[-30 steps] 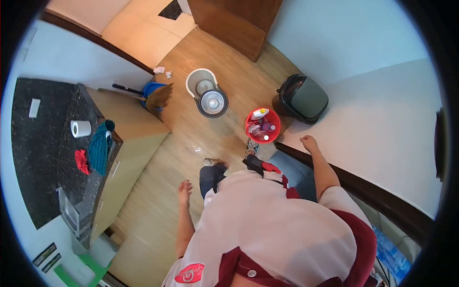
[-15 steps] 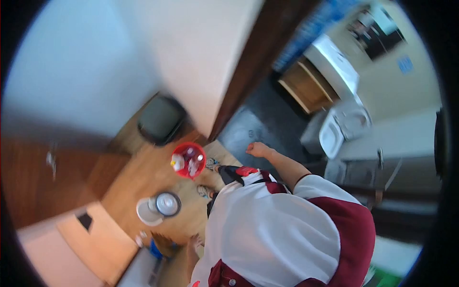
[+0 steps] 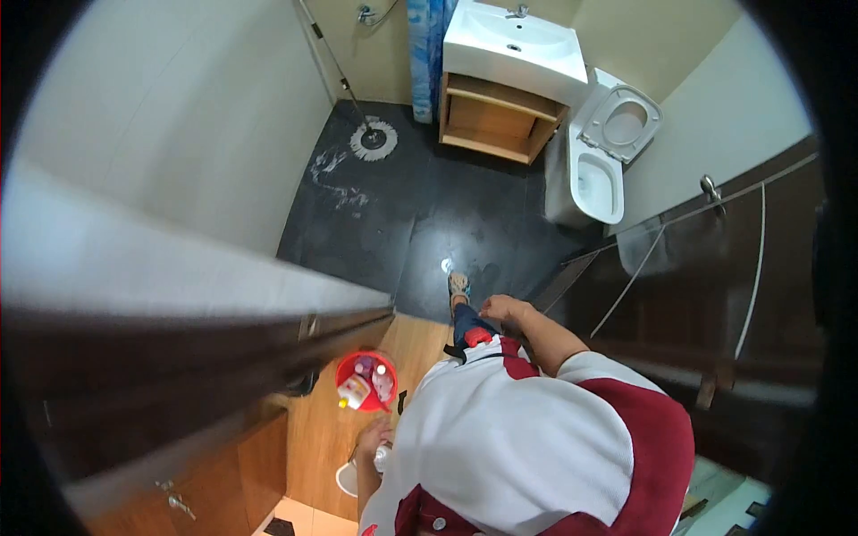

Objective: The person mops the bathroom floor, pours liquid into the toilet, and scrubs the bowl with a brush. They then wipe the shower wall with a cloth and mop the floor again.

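My right hand (image 3: pixel 506 309) hangs by my thigh above the doorway, fingers curled together, with nothing visible in it. My left hand (image 3: pixel 374 436) is low at my other side, its fingers loosely stretched. Something white (image 3: pixel 382 459) shows beside it, partly covered by my body; I cannot make out any grip on it. Ahead of that hand stands a red bucket (image 3: pixel 342 368) on the wooden floor. Several bottles lie in it, among them a white bottle with a yellow cap (image 3: pixel 354 391). My one visible shoe (image 3: pixel 458 286) is on the dark bathroom tiles.
A mop (image 3: pixel 373 140) leans at the far left, near white foamy streaks (image 3: pixel 344 192) on the tiles. A washbasin (image 3: pixel 516 49) over a wooden cabinet (image 3: pixel 487 143) and an open toilet (image 3: pixel 597 183) stand ahead. Dark doors flank me, one with a metal handle (image 3: pixel 710 188).
My view has swung to the right and steadied, so the bathroom now lies straight ahead. One foot has stepped onto the dark tiles. The bucket sits lower in view.
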Available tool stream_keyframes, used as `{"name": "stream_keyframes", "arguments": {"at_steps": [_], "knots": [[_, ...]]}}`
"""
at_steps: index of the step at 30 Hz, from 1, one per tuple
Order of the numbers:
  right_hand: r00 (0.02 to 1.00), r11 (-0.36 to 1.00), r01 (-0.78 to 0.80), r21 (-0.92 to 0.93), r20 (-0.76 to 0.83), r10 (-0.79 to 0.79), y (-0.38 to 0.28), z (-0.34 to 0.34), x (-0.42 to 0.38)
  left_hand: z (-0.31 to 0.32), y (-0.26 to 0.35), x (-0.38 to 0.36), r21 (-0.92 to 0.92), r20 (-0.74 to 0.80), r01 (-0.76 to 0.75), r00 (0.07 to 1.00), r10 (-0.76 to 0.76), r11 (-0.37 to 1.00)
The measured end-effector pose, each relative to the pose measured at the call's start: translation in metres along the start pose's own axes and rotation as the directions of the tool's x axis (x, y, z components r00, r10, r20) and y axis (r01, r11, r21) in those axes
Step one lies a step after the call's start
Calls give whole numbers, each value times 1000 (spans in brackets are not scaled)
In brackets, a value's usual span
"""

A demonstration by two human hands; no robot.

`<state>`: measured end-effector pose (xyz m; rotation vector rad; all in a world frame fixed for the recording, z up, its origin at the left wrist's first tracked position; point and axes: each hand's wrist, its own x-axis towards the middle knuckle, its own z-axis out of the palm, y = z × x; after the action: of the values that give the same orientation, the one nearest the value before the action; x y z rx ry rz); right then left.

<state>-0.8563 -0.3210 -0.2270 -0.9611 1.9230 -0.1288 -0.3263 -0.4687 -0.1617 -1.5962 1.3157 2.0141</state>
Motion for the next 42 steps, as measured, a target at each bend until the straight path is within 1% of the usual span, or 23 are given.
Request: {"name": "stream_keyframes", "arguments": {"at_steps": [3,5,6,8,9,11,14,15,17,20,24,27,29,30,32,33,34,37,38,39,40,41,42], "knots": [[993,994,-81,73,-86,87,31,-66,27,72,104,76,75,76,-193,979,187,978],[974,959,-196,207,-76,215,63,-103,40,104,165,113,81,103,-262,962,253,962],[958,934,-248,257,-82,276,65,-134,35,116,198,133,17,117,-280,954,276,960],[951,930,-262,258,-94,294,89,-174,39,133,257,169,-230,145,-238,950,275,944],[949,930,-263,258,-101,297,98,-192,43,142,321,147,338,152,-525,850,505,782],[953,941,-261,214,-99,287,120,-224,59,139,342,198,319,127,-340,940,316,885],[931,924,-306,228,-134,341,131,-248,92,139,377,233,258,138,-409,912,386,875],[916,913,-329,241,-154,370,129,-258,103,142,391,243,275,129,-383,924,361,882],[936,939,-262,221,-177,303,115,-276,123,147,426,266,263,148,-376,926,348,889],[953,951,-214,222,-166,253,90,-297,156,138,493,300,194,312,-365,903,295,911],[953,932,-170,321,-189,239,30,-357,179,113,593,329,203,527,-273,840,130,940],[930,883,-6,469,-323,178,-12,-406,217,93,653,339,221,577,-214,815,50,952],[914,869,25,493,-363,180,-66,-460,222,80,678,342,221,578,-155,816,-2,963],[903,858,45,511,-388,184,-91,-481,231,75,689,349,218,609,-159,793,-8,963],[924,832,122,542,-369,105,-111,-493,278,62,700,362,181,612,-168,791,23,969],[931,817,156,555,-358,65,-127,-504,298,55,700,367,148,602,-163,797,42,975],[957,825,139,548,-290,31,-142,-515,319,50,701,373,107,582,-159,810,68,981],[947,835,320,449,-189,-261,-192,-574,392,37,692,387,-48,449,-171,876,174,984],[929,784,370,498,-185,-320,-207,-601,428,33,686,392,-120,365,-182,906,214,976],[908,725,412,551,-180,-379,-225,-630,469,30,677,393,-202,252,-198,936,246,959],[839,713,544,443,-287,-462,-240,-665,519,30,665,393,-348,81,-192,969,234,918],[745,675,662,324,-382,-547,-261,-704,571,32,653,389,-520,-115,-196,981,159,831],[741,676,664,318,-401,-539,-304,-759,590,39,643,371,-685,-282,-188,959,-18,704]]}}
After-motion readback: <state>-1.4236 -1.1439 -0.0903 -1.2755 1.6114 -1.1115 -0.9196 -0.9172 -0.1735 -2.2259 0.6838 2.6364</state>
